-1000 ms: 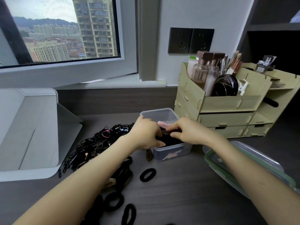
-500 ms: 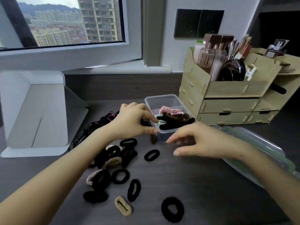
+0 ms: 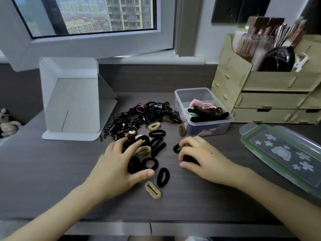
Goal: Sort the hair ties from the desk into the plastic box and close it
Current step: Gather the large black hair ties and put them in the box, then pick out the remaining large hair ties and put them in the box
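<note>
A clear plastic box stands open on the dark desk, holding pink, green, brown and black hair ties. Its green-rimmed lid lies flat to the right. A heap of thin black hair ties sits left of the box. Thick black ties and a beige tie are scattered in front. My left hand lies spread over several thick black ties, fingers apart. My right hand is curled on a black hair tie near the box's front.
A white folding stand occupies the desk's left. A wooden organiser with brushes and drawers stands right behind the box. A small plush toy sits at the far left. The desk's front edge runs below my arms.
Both hands have left the box and come down toward me onto the scattered ties. The left now covers the black ties; the right has closed on one. The view has tilted down.
</note>
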Demonstrator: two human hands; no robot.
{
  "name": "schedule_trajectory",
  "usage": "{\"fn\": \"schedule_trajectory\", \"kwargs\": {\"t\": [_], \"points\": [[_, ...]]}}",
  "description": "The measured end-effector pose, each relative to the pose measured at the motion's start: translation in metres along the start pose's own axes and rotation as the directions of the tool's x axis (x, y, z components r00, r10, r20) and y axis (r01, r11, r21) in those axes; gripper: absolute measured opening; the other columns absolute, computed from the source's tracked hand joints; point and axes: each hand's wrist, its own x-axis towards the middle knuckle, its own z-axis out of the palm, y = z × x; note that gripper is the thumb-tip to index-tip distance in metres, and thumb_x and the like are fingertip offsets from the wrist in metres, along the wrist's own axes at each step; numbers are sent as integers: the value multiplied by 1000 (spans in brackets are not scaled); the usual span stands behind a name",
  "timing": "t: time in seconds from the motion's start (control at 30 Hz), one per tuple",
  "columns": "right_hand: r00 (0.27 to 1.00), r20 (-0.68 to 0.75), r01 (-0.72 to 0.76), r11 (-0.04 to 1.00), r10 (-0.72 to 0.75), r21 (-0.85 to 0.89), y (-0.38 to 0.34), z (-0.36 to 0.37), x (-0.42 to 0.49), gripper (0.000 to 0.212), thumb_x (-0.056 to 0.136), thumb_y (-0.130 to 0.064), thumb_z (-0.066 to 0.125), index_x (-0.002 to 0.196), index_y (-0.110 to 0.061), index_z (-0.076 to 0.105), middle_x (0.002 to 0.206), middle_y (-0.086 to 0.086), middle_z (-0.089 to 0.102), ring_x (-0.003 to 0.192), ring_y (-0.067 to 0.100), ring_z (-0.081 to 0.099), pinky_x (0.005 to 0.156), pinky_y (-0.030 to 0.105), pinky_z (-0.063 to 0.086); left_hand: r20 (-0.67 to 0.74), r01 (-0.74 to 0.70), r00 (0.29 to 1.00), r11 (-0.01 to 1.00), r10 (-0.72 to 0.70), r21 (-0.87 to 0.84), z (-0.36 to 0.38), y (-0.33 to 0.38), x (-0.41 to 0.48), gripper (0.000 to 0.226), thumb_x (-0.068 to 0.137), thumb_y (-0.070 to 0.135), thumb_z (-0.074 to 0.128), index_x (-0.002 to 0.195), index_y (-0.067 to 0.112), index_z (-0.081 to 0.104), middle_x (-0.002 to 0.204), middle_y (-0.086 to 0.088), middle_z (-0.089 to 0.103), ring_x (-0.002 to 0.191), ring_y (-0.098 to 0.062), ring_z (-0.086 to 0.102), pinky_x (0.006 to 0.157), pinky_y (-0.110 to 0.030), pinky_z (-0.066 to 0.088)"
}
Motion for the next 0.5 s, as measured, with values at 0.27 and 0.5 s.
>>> {"fn": "schedule_trajectory", "kwargs": {"t": [0.27,0.5], "points": [[998,48,-39,999,38,7,-5,34,49,61,90,-51,42,144,-42,14,159,0,3,146,19,-1,117,42,1,0,-73,997,991,74,-110,32,15,6,103,64,75,52,136,48,-17,157,-1,0,146,-20,-6,119,-46,3],[990,-49,127,987,-132,-102,-7,31,59,39,90,-41,50,128,-29,51,132,0,50,117,22,41,97,38,34,-254,-108,962,994,102,-13,36,8,3,72,74,61,39,137,26,38,131,11,52,125,-13,44,104,-32,23]]}}
